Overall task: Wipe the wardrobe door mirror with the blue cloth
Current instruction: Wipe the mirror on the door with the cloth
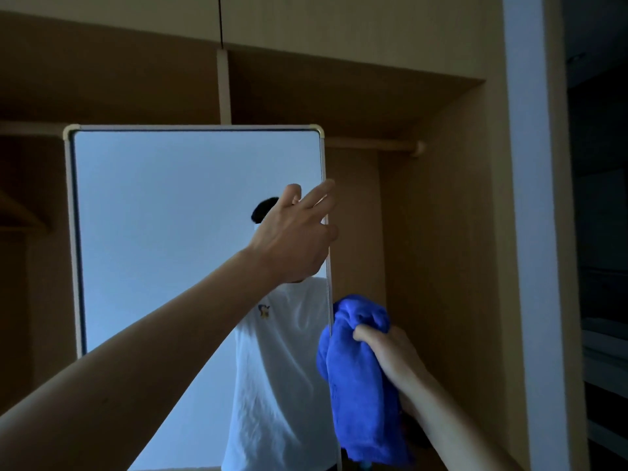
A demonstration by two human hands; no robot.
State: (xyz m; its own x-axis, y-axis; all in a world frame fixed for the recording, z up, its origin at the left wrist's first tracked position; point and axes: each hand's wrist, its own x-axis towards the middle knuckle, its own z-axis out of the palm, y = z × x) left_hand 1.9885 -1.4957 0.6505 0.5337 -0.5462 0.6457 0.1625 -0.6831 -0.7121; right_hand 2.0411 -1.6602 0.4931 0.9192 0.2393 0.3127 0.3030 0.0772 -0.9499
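Blue cloth is bunched in the curled fingers of the right hand, just off the right edge of the upright mirror, so the glass lies to its left; left hand sits higher on that edge, fingers spread, gripping nothing.

**A:** Anyone spot readable text, a brand or a number anywhere here?

**B:** Nope, none. Only a small blue-and-yellow emblem on the white shirt reflected in the mirror, too tiny to read.
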